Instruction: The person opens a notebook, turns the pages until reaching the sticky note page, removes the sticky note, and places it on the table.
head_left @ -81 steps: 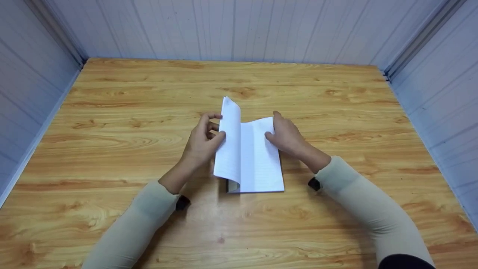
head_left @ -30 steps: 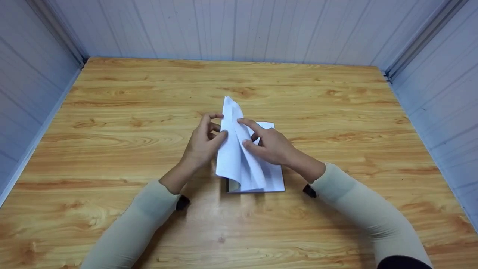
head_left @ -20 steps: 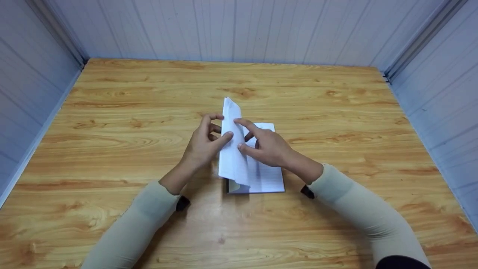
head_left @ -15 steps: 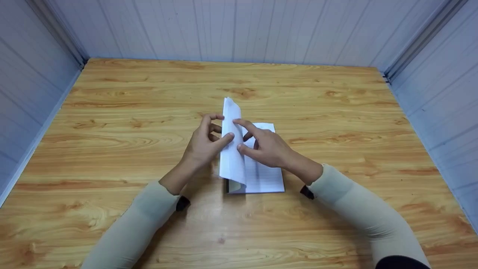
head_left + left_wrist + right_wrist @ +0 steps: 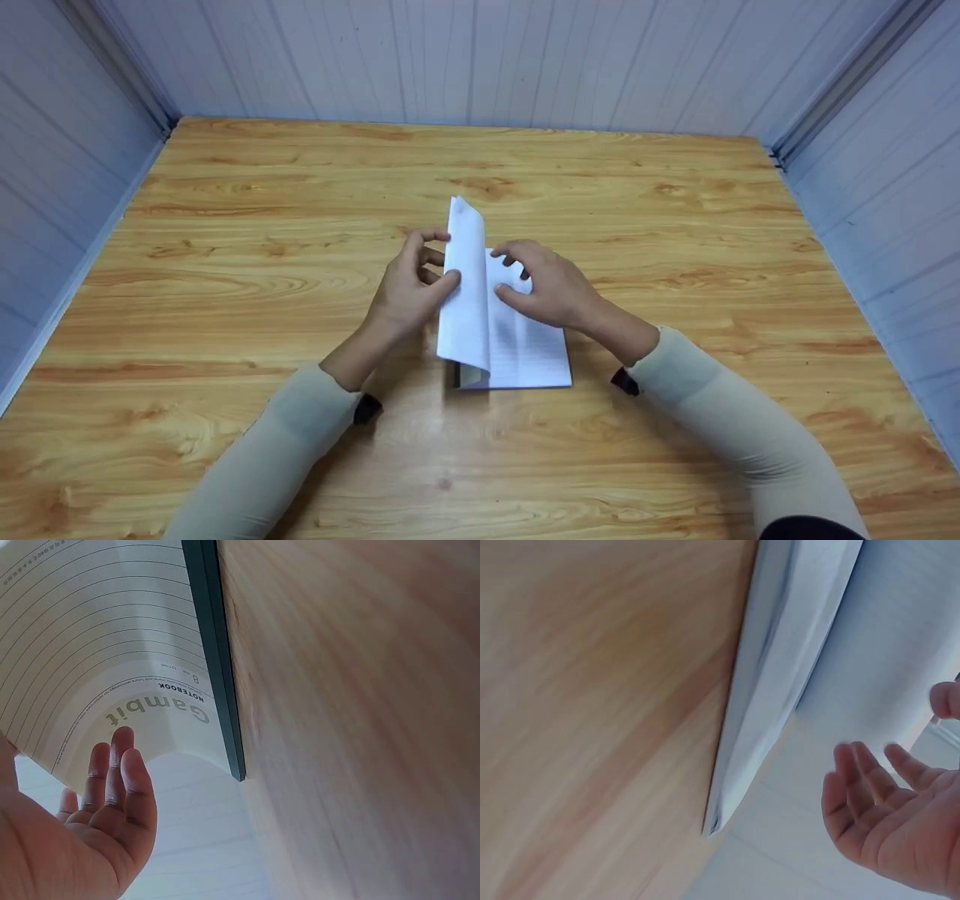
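An open notebook (image 5: 532, 364) with ruled white pages lies mid-table. Its left-hand pages (image 5: 465, 322) stand up in a curl, pinched at their outer edge between the thumb and fingers of my left hand (image 5: 405, 289). In the left wrist view, the lined underside (image 5: 112, 622) of those pages carries the printed words "Gambit" and "NOTEBOOK", beside a dark cover edge (image 5: 214, 652). My right hand (image 5: 555, 289) hovers over the right-hand page with fingers loosely bent and nothing between them. The right wrist view has this hand (image 5: 900, 817) apart from the page stack (image 5: 780, 690).
The notebook lies on a wood-grain table (image 5: 262, 187). Pale panelled walls close it in at the back (image 5: 465, 60), the left (image 5: 60, 165) and the right (image 5: 885, 165). A small black device (image 5: 367, 409) sits at the left wrist, another black device (image 5: 624, 381) at the right.
The right hand turned a loose leaf leftward onto the raised pages, where the left thumb took it in. Since then the right hand has let go and drawn back right. The left hand stays put.
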`<state>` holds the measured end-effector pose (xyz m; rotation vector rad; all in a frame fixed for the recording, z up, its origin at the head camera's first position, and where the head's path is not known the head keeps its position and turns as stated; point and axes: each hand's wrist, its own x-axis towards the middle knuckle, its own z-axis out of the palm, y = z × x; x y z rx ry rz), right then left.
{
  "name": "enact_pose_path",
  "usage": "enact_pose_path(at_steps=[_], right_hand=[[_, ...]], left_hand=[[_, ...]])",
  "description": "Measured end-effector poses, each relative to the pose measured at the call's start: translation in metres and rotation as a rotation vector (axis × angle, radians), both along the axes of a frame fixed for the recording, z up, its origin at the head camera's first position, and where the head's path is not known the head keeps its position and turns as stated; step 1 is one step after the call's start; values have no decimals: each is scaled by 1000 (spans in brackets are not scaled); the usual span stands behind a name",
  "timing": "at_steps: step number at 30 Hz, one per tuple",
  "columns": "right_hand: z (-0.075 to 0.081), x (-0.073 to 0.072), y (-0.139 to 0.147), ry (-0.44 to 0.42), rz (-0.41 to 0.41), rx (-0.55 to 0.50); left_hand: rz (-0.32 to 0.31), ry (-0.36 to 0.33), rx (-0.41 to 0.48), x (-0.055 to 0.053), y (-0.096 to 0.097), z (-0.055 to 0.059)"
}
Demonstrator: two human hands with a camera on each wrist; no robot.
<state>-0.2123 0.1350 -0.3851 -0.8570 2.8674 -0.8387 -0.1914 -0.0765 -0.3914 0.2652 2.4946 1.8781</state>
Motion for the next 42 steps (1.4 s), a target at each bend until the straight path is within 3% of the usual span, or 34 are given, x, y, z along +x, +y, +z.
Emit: enact_pose_path(at_steps=[5, 17, 27, 42], right_hand=[[-4, -9, 12, 27, -79, 93], [-11, -23, 32, -75, -221, 290], [-16, -23, 34, -139, -205, 440], [-19, -23, 31, -141, -174, 470]], left_hand=[[7, -1, -10, 0, 0, 0], [26, -7, -41, -1, 0, 1], [45, -19, -44, -1, 0, 2], [34, -9, -47, -1, -2, 0]])
